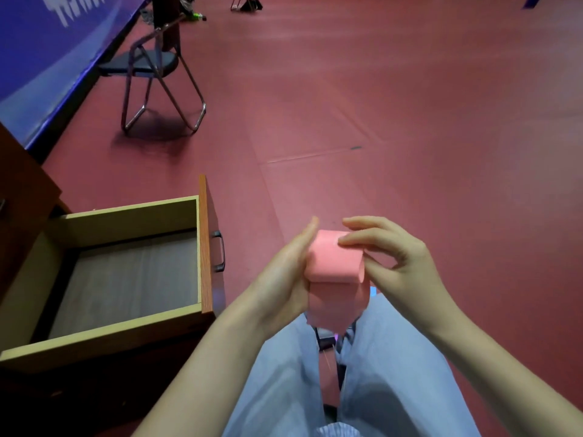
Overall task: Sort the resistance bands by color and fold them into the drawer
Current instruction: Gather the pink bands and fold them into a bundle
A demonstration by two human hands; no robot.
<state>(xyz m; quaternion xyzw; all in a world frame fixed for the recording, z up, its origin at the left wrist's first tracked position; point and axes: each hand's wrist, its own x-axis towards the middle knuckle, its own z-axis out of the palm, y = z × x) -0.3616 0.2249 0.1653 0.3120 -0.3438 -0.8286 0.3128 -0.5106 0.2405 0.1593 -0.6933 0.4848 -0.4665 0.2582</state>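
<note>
A pink resistance band (pixel 336 266) is folded over into a thick loop between my two hands, above my knees. Its loose end hangs down toward my lap. My left hand (pixel 284 275) presses flat against the band's left side. My right hand (pixel 394 257) pinches the fold from the top and the right. To the left, the wooden drawer (pixel 203 247) stands pulled open; the grey bottom that shows holds nothing. A sliver of something blue shows just under my right hand, too small to identify.
A folding metal chair (pixel 157 67) stands on the red floor at the upper left, beside a blue padded barrier (pixel 47 58). The drawer's cabinet (pixel 22 190) fills the left edge. Dark objects lie on the floor far off at the top.
</note>
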